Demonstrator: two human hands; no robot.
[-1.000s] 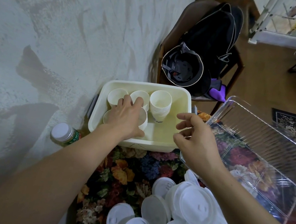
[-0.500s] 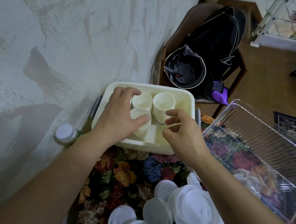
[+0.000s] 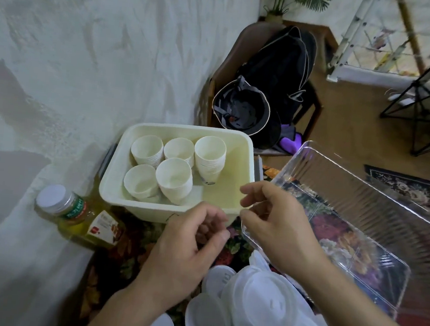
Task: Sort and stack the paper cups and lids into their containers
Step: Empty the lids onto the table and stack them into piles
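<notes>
Several stacks of white paper cups [image 3: 173, 174] stand in the left half of a cream plastic bin [image 3: 241, 149]. A pile of white plastic lids [image 3: 268, 307] lies on the floral cloth at the bottom. To the right sits a clear plastic container [image 3: 378, 204], holding nothing. My left hand [image 3: 187, 249] hovers just in front of the bin's near wall, fingers loosely curled, holding nothing. My right hand [image 3: 276, 221] hovers over the clear container's near left corner, fingers loosely bent and holding nothing.
A bottle of yellow drink [image 3: 80, 215] with a white cap lies left of the bin by the white wall. Behind the bin, a wooden chair [image 3: 310, 111] carries a black backpack and a dark hat. A metal stand [image 3: 424, 109] is at far right.
Both hands have drawn back out of the bin toward me. The left hand let go of the cup stack it held, which now stands in the bin.
</notes>
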